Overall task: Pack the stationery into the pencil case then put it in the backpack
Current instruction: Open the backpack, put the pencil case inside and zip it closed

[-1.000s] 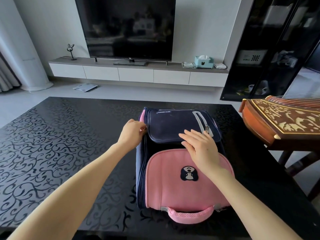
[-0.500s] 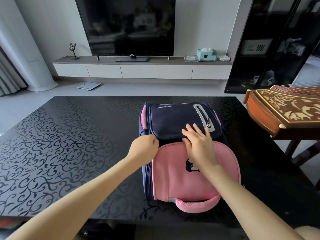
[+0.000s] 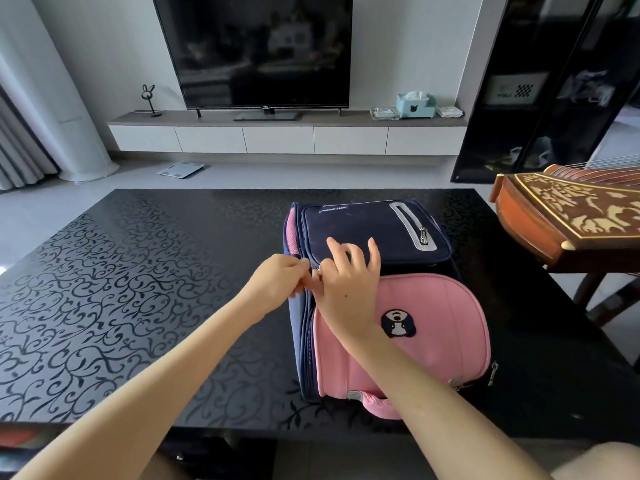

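While the backpack (image 3: 443,306) lies flat on the black patterned table (image 3: 138,271), pink flap nearest the person, the 2 hands meet at its left edge. The left hand (image 3: 277,285) curls its fingers on the backpack's side seam, and the right hand (image 3: 349,285) pinches a metal zipper pull (image 3: 318,270) just beside it, other fingers raised over the navy pocket (image 3: 374,226).
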The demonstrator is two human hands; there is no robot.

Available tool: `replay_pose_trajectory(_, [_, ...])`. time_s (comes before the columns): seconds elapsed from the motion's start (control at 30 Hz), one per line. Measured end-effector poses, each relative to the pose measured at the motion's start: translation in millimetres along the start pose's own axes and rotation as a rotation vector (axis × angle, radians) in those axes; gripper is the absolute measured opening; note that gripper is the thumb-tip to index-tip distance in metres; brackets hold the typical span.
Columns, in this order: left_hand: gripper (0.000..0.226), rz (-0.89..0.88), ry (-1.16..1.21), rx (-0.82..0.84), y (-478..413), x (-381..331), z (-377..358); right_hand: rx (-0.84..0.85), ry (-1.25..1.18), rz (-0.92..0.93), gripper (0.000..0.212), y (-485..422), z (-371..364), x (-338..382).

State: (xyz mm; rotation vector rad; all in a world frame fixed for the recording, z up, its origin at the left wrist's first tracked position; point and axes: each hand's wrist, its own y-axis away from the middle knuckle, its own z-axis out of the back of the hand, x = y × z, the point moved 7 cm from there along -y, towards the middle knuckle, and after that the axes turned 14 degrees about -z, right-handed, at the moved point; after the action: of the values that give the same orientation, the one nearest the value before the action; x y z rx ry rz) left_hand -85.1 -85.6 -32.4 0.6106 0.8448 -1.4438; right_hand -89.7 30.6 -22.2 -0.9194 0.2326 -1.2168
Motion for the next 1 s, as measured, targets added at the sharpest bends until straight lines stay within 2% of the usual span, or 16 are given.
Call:
replay_pose_trajectory(0.07, [0.017, -0.249, -0.414, -0.108, -0.6, -7.3, 18.6, 0.004, 0.009, -0.014, 0.016, 0.3, 0.3, -0.9])
replay_pose_trajectory(0.1, [0.021, -0.416, -0.602, -0.129, 0.1, -13.9, 18.5, 0.015, 0.013, -0.02, 0.013, 1.0, 0.2, -0.9])
replay_pose_trajectory(0.13, [0.036, -0.559, -0.721, -0.092, -1.3, -18.0, 10.7, 0.026, 0.015, -0.022, 0.011, 2.4, -0.2, -0.5])
replay_pose_trajectory(0.2, [0.053, -0.707, -0.809, 0.062, -9.7, -17.9, -9.3, 0.051, 0.017, -0.022, 0.007, 6.0, -1.0, -0.4])
replay_pose_trajectory(0.3, [0.055, -0.854, -0.881, 0.179, -18.1, -27.0, -24.7, 0.067, 0.034, -0.021, 0.007, 10.0, 2.4, -5.4])
replay_pose_trajectory(0.33, [0.062, -0.891, -0.919, 0.198, -20.9, -26.3, -27.0, 0.07, 0.049, -0.022, 0.008, 10.6, 5.4, -8.2])
replay_pose_trajectory(0.4, [0.087, -0.882, -1.015, 0.248, -26.5, -15.0, -28.8, 0.064, 0.064, -0.024, 0.01, 13.2, 13.3, -15.7])
replay_pose_trajectory(0.47, [0.1, -0.885, -1.014, 0.268, -29.1, -6.8, -31.0, 0.05, 0.077, -0.037, 0.011, 18.6, 22.3, -30.1])
replay_pose_trajectory(0.63, [0.09, -0.972, -0.982, 0.171, -23.9, -7.0, -32.1, 0.036, 0.129, -0.108, 0.019, 10.7, 43.5, -84.0])
replay_pose_trajectory(0.73, [0.085, -0.952, -0.921, 0.175, -23.6, -2.1, -29.6, 0.007, 0.215, -0.287, 0.022, -3.1, 52.2, -146.4])
replay_pose_trajectory(0.83, [0.086, -0.948, -0.901, 0.192, -23.1, 5.0, -29.0, 0.075, 0.311, -0.477, 0.026, -13.7, 51.1, -208.6])
replay_pose_trajectory(1.0, [0.088, -0.973, -0.912, 0.177, -23.3, 6.9, -36.0, 0.19, 0.274, -0.621, 0.025, -53.2, 22.2, -245.0])
